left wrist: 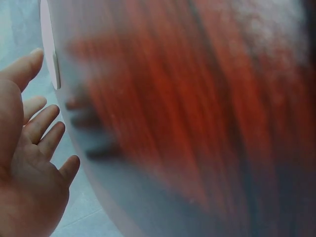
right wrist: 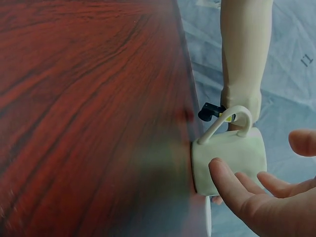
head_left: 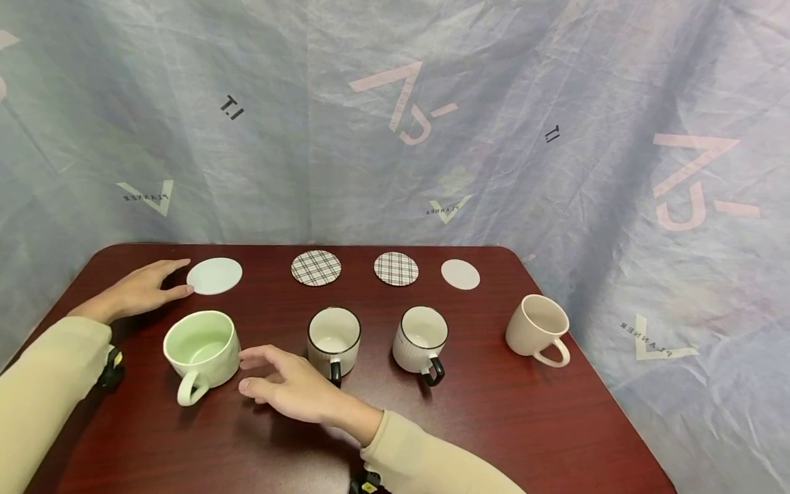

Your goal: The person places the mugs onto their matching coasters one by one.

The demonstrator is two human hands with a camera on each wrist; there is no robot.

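My left hand (head_left: 165, 280) lies flat on the table with straight fingers, its fingertips at the left edge of a pale round coaster (head_left: 214, 276). In the left wrist view that hand (left wrist: 30, 148) shows open beside the coaster's rim (left wrist: 48, 49). My right hand (head_left: 258, 371) hovers open, fingers spread, just right of a pale green mug (head_left: 201, 346) whose handle points toward me. Seen from the right wrist, the thumb and fingers (right wrist: 232, 185) sit close against the green mug (right wrist: 232, 155); whether they touch it is unclear.
Further right in the mug row are a black-rimmed white mug (head_left: 334, 339), a ribbed white mug (head_left: 421, 338) and a cream mug (head_left: 537, 327). Behind them lie two plaid coasters (head_left: 316, 267) (head_left: 396, 268) and a beige one (head_left: 459, 274). A blue sheet hangs behind the dark red table (head_left: 494, 425).
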